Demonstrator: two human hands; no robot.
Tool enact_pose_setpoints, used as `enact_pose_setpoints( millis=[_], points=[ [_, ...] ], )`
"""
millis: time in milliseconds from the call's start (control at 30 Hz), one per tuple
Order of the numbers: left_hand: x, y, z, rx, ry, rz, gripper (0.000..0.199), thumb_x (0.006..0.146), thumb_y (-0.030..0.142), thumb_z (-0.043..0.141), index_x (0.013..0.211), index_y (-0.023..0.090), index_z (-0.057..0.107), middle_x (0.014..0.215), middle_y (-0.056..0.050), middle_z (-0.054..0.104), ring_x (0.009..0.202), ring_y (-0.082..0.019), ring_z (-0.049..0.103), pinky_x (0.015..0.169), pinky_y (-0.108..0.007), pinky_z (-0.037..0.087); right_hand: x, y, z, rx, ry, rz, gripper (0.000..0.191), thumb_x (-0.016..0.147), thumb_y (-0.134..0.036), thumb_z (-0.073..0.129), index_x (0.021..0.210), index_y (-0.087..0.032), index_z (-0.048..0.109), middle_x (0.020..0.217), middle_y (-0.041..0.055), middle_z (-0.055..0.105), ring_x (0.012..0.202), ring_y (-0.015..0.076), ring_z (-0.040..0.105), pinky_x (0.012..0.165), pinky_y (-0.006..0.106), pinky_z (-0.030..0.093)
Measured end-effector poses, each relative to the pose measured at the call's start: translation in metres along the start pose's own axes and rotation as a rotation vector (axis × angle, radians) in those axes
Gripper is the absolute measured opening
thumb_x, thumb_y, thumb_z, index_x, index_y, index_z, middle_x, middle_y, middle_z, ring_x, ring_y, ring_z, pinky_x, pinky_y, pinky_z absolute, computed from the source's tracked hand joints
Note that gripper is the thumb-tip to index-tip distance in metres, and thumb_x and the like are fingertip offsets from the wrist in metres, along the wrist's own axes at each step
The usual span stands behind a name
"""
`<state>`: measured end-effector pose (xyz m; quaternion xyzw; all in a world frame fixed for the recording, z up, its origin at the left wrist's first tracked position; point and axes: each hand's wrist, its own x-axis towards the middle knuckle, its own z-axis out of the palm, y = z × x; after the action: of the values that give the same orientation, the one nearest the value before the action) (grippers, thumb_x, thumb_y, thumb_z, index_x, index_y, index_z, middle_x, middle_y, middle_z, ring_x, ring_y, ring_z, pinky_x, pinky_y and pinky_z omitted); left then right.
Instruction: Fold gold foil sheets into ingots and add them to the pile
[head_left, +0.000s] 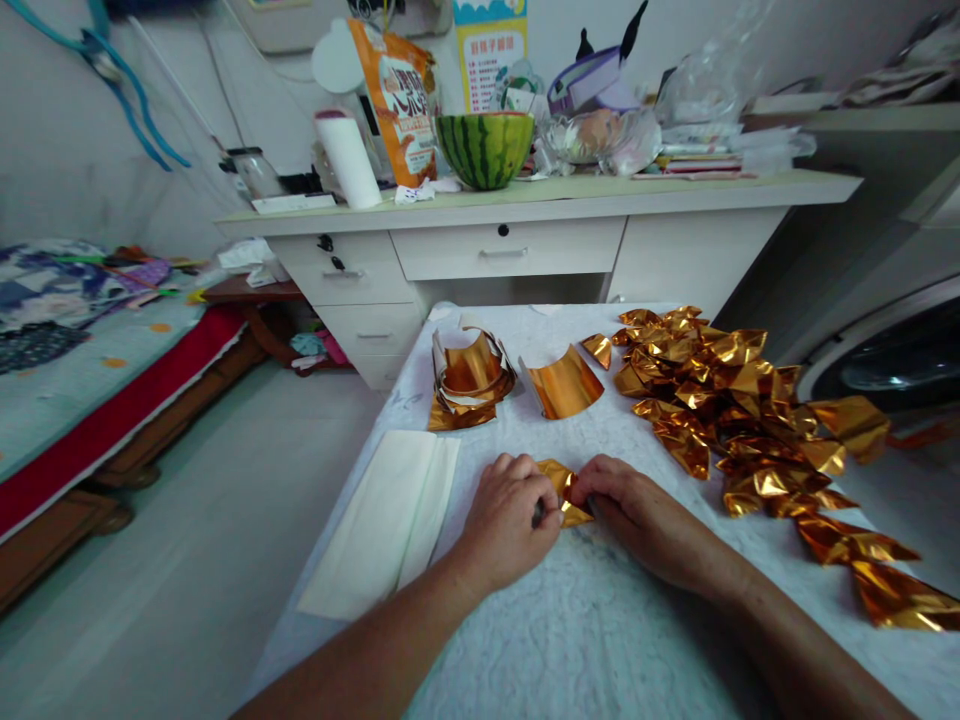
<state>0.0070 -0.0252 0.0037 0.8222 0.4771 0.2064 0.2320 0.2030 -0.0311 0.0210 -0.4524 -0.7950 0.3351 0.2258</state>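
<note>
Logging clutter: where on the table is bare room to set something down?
Bare cloth lies near the front table edge, between the forearms, and beyond the hands up to the curled foil sheets. The right side is crowded with folded gold foil pieces; the white paper stack fills the left.

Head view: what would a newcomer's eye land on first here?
The heap of folded gold foil pieces glints along the right side of the white table. At the near middle, the left hand and right hand pinch one gold foil sheet between them. Behind, a halved watermelon sits on the cluttered desk.
</note>
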Motion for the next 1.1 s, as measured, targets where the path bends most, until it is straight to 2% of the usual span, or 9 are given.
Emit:
enact_pose_setpoints(
  millis=[267,500,833,1100],
  points=[
    [-0.001,0.000,0.000,-0.013,0.005,0.001,0.008,0.077,0.016,0.062,0.070,0.020,0.059,0.085,-0.001,0.057,0.089,-0.019,0.050,0.081,-0.033,0.037,0.001,-0.003,0.003,-0.077,0.004,0.028,0.015,0.085,-0.007,0.054,0.085,-0.020,0.063,0.088,0.0039,0.060,0.085,0.0189,0.056,0.077,0.033,0.044],
    [-0.001,0.000,-0.002,-0.031,-0.003,0.008,0.015,0.088,0.026,0.059,0.074,0.020,0.063,0.084,-0.001,0.057,0.089,-0.019,0.050,0.082,-0.034,0.037,0.002,-0.002,0.010,-0.120,0.020,0.051,0.012,0.085,-0.009,0.055,0.082,-0.018,0.061,0.087,0.0051,0.058,0.085,0.0200,0.054,0.076,0.033,0.042],
    [-0.001,0.001,0.001,0.032,-0.010,-0.021,0.013,0.082,0.020,0.065,0.070,0.020,0.060,0.084,-0.001,0.056,0.090,-0.019,0.049,0.081,-0.032,0.037,0.002,0.005,0.016,-0.154,0.065,0.035,0.011,0.084,-0.008,0.055,0.082,-0.018,0.059,0.087,0.0053,0.059,0.084,0.0204,0.052,0.075,0.033,0.040],
    [-0.001,0.000,0.005,0.056,0.011,-0.017,0.012,0.080,0.018,0.064,0.071,0.020,0.056,0.084,-0.001,0.056,0.089,-0.020,0.049,0.081,-0.033,0.037,0.003,0.003,0.017,-0.198,0.049,0.062,0.015,0.081,-0.004,0.053,0.081,-0.018,0.058,0.087,0.0059,0.058,0.084,0.0207,0.051,0.075,0.034,0.039]
  ],
)
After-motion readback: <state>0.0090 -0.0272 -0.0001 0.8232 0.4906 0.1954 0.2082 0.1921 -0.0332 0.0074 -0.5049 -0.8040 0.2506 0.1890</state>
